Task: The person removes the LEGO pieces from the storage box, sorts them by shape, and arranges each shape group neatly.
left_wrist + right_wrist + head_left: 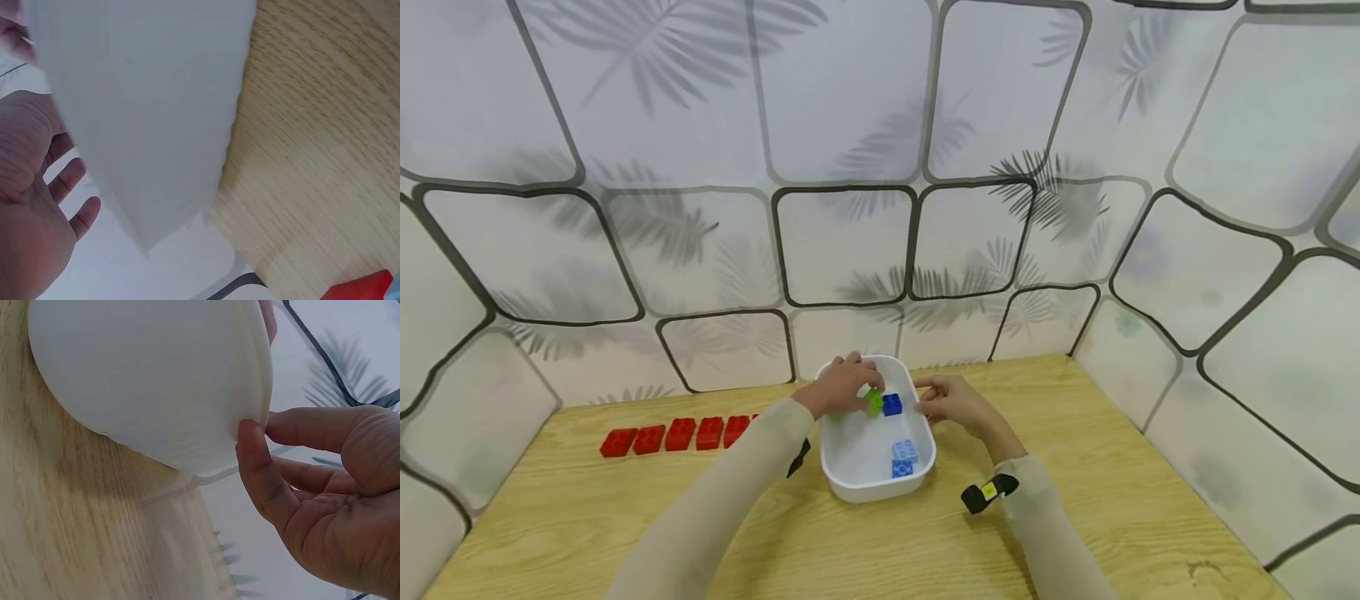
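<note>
A white plastic bin point(859, 492) stands on the table, holding several toy building bricks. My left hand point(844, 387) reaches over its left side, thumb and fingers around a lime-green brick point(874, 402). Beside that brick lies a dark blue brick point(892, 405). A light blue brick point(905, 450) and a medium blue brick point(902, 469) lie near the front right corner. The right hand point(953, 402) pinches the bin's right rim between thumb and finger, plain in the right wrist view. In the left wrist view the bin wall hides part of the left hand point(37, 187).
A row of several red bricks point(680, 434) lies on the wooden table point(572, 517) left of the bin; the left sleeve covers its right end. Behind the table hangs a patterned backdrop point(842, 250), which continues along the right side.
</note>
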Demonstrator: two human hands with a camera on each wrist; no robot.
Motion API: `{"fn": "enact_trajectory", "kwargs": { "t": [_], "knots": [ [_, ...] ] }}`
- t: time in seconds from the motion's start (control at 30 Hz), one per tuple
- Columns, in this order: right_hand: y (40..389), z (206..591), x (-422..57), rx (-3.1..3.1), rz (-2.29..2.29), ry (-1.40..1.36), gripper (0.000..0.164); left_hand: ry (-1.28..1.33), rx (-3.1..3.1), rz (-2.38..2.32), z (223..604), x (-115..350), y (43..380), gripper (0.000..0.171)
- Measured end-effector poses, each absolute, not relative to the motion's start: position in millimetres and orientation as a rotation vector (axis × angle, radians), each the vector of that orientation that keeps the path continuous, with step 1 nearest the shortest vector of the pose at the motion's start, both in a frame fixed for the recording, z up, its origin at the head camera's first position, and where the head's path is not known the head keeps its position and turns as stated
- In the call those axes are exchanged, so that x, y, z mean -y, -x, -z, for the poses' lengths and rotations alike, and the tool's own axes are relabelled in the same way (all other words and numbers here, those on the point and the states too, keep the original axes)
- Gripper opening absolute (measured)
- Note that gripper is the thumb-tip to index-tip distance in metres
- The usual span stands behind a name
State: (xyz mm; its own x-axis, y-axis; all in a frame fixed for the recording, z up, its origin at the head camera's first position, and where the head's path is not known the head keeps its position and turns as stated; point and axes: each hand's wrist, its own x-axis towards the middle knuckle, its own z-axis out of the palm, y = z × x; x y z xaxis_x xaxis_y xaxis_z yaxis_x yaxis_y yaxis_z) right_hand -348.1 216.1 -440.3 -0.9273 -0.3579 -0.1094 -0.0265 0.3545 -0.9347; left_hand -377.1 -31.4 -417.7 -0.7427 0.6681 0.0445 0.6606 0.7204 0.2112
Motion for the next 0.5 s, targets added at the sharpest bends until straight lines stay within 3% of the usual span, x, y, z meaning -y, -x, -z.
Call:
{"fn": "enact_trajectory", "kwargs": {
  "t": [0.5],
  "knots": [
    [348.2, 438.7, -212.6, -2.351, 1.573, 0.316, 0.05, -1.245, -2.998, -0.596, 391.4, 72.3, 347.1, 0.033]
  ]
}}
